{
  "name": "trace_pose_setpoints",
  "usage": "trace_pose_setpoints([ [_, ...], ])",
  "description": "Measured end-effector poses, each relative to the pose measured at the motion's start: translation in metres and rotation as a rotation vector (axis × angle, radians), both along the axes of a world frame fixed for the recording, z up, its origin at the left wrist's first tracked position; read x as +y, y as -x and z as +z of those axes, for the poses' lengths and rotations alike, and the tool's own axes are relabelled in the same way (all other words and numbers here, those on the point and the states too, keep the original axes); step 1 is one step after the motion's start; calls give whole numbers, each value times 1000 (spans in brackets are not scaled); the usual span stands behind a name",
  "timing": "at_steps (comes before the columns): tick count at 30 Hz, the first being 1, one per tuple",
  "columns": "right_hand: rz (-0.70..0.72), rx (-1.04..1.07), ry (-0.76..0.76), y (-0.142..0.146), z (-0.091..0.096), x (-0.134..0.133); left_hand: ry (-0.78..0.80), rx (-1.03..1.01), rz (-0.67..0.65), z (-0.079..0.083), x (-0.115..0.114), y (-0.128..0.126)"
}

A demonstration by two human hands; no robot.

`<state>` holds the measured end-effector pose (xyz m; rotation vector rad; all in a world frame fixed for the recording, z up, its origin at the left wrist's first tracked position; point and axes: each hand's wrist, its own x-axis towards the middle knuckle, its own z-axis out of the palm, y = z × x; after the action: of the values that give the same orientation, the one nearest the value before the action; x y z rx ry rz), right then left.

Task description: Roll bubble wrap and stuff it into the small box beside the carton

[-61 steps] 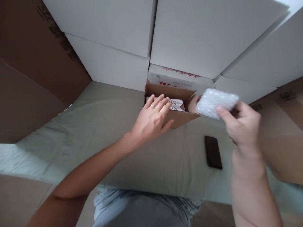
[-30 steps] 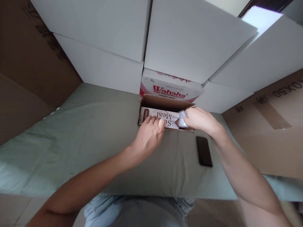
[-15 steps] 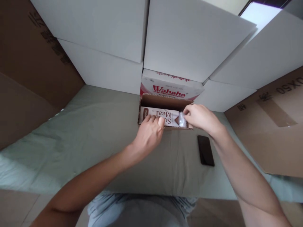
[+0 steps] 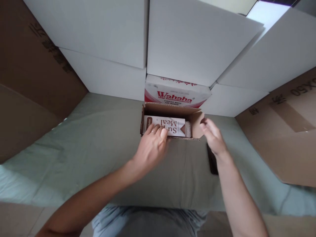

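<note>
A small open cardboard box (image 4: 170, 110) stands on the green cloth in front of me. Inside lies a white carton (image 4: 178, 126) with brown lettering, the word "Meal" upside down. Clear bubble wrap (image 4: 188, 129) fills the gap to the right of the carton. My left hand (image 4: 153, 140) is closed over the box's near edge, its fingers reaching inside against the carton. At the box's right end, my right hand (image 4: 212, 134) pinches the raised end flap (image 4: 197, 124) between thumb and fingers.
A Wahaba-like printed red and white box (image 4: 177, 95) sits right behind. White boxes (image 4: 182, 39) are stacked at the back. Large brown cartons stand at left (image 4: 32, 82) and right (image 4: 291, 131). A black phone (image 4: 212, 161) lies partly under my right forearm.
My right hand has left the bubble wrap and moved right to the box's end flap, which now stands more open. My left hand stays on the near edge.
</note>
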<state>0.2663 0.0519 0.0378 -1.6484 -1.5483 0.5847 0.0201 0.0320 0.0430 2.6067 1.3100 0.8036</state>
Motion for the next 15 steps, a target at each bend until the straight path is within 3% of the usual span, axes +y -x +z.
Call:
trace_pose_setpoints([
  [2,7,114,97,-3,-22,-7,-71,-216,15,-7,-9,11],
  [4,-17,234,126,1,-36,-14,-101,-479,145,-23,-14,25],
  [6,-2,366,119,9,-45,-20,29,-623,285,-48,-13,39],
  [8,27,481,99,20,-53,-26,242,-657,235,-76,-9,45],
  [10,31,561,64,31,-67,-36,340,-672,188,-102,-9,42],
  [12,23,596,25,37,-86,-51,331,-752,250,-120,-17,33],
  [15,70,523,-18,36,-110,-82,344,-789,331,-133,-44,26],
])
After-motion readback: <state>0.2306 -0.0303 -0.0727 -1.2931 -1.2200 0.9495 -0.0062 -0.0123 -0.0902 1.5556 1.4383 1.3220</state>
